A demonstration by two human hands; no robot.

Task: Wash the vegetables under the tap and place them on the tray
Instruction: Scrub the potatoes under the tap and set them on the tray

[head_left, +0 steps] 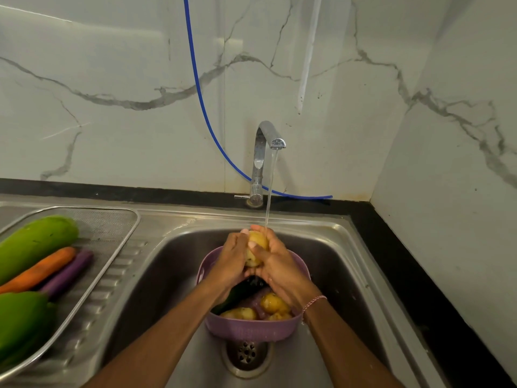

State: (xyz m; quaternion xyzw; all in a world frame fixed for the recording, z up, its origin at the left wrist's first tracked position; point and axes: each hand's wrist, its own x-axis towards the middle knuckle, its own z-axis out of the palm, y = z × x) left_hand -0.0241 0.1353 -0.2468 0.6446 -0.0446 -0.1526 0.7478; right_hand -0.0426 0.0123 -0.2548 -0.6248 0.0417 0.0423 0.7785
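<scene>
- Steel makes up the sink [173,264]. Its basin is sunk into a black table [405,247] that runs along the back wall and down the right side of a corner.
- White marble-look panels with grey veins cover both walls [112,65].
- A thin blue hose [195,74] hangs down the back wall, passes behind the tap and lies along the table's rear edge.
- The chrome tap [264,152] stands at the sink's rear rim. A thin stream of water [270,191] falls from it onto the fingertips of the right grip.
- The left grip [230,257] and the right grip [277,264] both curl round one yellow potato [258,242]. They hold it between them under the stream (fingers wrap it from either side, so only part of its skin shows).
- A red-and-white thread band [313,302] circles the right wrist.
- A purple colander [246,330] sits in the basin below the hands, just behind the drain [247,352].
- The colander holds more potatoes [272,302] and a dark green vegetable [237,294] that the left arm partly hides.
- A metal mesh tray [112,219] rests on the ribbed drainboard left of the basin.
- On the tray lie a large green vegetable [33,242], a carrot [42,268] and a purple aubergine [70,271] side by side, and a second green vegetable [19,315] nearer the camera.
</scene>
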